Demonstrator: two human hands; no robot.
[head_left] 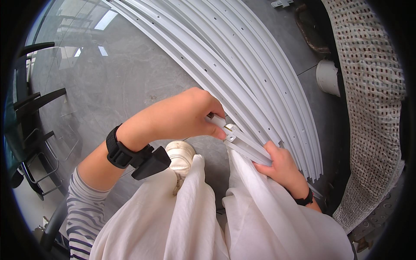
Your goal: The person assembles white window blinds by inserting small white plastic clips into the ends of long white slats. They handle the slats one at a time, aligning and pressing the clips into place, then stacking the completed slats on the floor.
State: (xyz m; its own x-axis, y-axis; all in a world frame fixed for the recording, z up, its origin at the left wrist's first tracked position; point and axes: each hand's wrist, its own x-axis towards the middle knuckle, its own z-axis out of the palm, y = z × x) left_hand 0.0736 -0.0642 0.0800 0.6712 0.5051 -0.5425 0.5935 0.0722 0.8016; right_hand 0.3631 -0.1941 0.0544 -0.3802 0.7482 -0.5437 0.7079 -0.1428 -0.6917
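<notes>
A short stretch of white rail (249,149) lies across above my right knee, between my hands. My right hand (284,168) is closed round its right end, thumb on top. At the other end, my left hand (193,112) pinches a small white end fitting (220,122), partly hidden by the fingers. A flat tab with a small hole and a brass-coloured bit shows beside the left thumb. Whether the fitting sits inside the rail I cannot tell. Just beyond my hands, several long white rails (242,71) with small holes lie side by side on the floor.
Black-armed chairs (41,97) stand at the left on the grey tiled floor (125,82). A checked woven cloth (368,99) hangs along the right, with a white cylinder (328,78) beside it. A small white part (282,3) lies at the far right. My shoe (180,155) is below.
</notes>
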